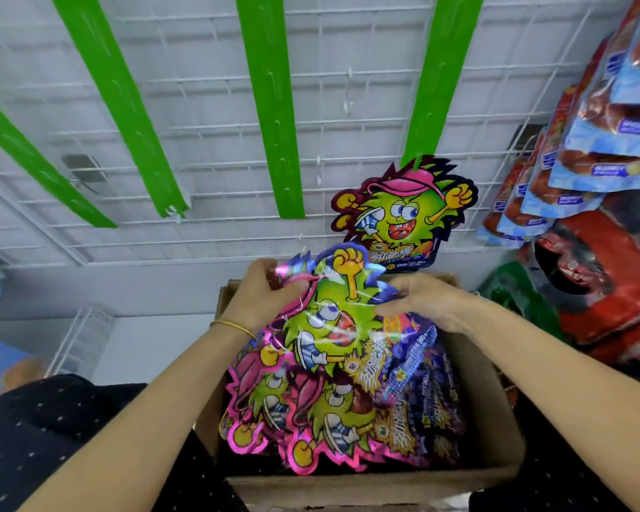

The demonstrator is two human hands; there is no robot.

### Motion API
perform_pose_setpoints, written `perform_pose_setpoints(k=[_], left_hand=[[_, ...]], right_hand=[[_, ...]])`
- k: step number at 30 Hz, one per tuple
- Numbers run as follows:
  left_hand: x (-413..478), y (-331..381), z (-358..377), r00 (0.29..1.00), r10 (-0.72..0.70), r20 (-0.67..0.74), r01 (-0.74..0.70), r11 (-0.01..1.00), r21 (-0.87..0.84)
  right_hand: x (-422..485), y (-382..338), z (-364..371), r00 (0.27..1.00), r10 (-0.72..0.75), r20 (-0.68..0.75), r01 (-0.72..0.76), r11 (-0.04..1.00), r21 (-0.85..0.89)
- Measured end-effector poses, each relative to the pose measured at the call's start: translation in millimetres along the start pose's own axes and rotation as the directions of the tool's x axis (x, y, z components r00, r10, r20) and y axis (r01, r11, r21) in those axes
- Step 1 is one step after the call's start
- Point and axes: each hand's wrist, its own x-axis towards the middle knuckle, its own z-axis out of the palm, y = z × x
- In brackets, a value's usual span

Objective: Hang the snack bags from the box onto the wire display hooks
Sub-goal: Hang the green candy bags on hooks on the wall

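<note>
White wire grid panel (207,105) filled the back, tilted by the wide lens. Four green strips (270,105) hung down over it, well apart. Grey tag (84,168) clipped on the grid at left, another (525,136) at right. Plain white wall band (126,286) ran below the grid. Small white wire rack (82,341) stood lower left. Right edge was crowded with hanging red-and-blue packets (606,142), and big red bags (606,275) below them. Lighting was even and bright.

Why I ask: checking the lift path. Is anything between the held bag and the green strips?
Nothing visible lies between the held bag and the middle green strip. Only the hung bag just above covers the lower end of the right green strip.
</note>
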Motion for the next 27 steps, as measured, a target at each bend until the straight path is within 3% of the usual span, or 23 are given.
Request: perform_pose_setpoints(k=[3, 5, 7, 9, 11, 12, 16, 18, 20, 27], left_hand=[[-2.1, 5.6, 1.9, 0.997, 0.033, 0.066, -0.031, 0.999, -0.025], [-7.7, 20.0, 4.8, 0.992, 0.122, 0.029, -0.120, 0.992, -0.041], [-10.9, 39.6, 5.6, 0.963, 0.271, 0.015, -0.271, 0.960, 0.064], [-12.2, 65.3, 5.3, 0.906, 0.416, 0.070, -0.418, 0.864, 0.281], [-11.5, 95.7, 9.9, 0.838, 0.526, 0.147, -0.532, 0.726, 0.435], [-9.6, 111.9, 13.2, 0.808, 0.566, 0.167, -0.571, 0.678, 0.464], [10.0, 167.1, 27.4, 0.798, 0.583, 0.152, -0.583, 0.684, 0.439], [19.3, 190.7, 31.6, 0.840, 0.532, 0.102, -0.541, 0.815, 0.206], [31.2, 208.7, 35.7, 0.866, 0.500, -0.008, -0.499, 0.866, 0.037], [55.9, 227.3, 48.2, 0.837, 0.516, -0.182, -0.510, 0.856, 0.080]], right_hand=[[-13.2, -10.9, -13.7, 0.999, 0.007, -0.036, -0.005, 0.998, 0.056], [-19.2, -17.3, -21.1, 0.999, -0.011, -0.037, 0.009, 0.998, -0.064], [-23.9, -28.6, -32.4, 0.973, -0.164, -0.160, 0.135, 0.975, -0.178], [-32.4, -47.0, -43.7, 0.845, -0.441, -0.302, 0.367, 0.890, -0.272], [-41.0, -65.2, -48.4, 0.726, -0.630, -0.275, 0.511, 0.762, -0.398], [-42.7, -71.1, -49.4, 0.699, -0.669, -0.251, 0.527, 0.720, -0.452], [-41.0, -84.5, -61.1, 0.601, -0.677, -0.424, 0.510, 0.734, -0.449], [-37.7, -89.0, -74.2, 0.569, -0.662, -0.488, 0.501, 0.750, -0.432], [-33.2, -90.9, -86.2, 0.564, -0.635, -0.528, 0.479, 0.773, -0.417], [-15.6, -93.5, -104.4, 0.529, -0.582, -0.617, 0.486, 0.804, -0.342]])
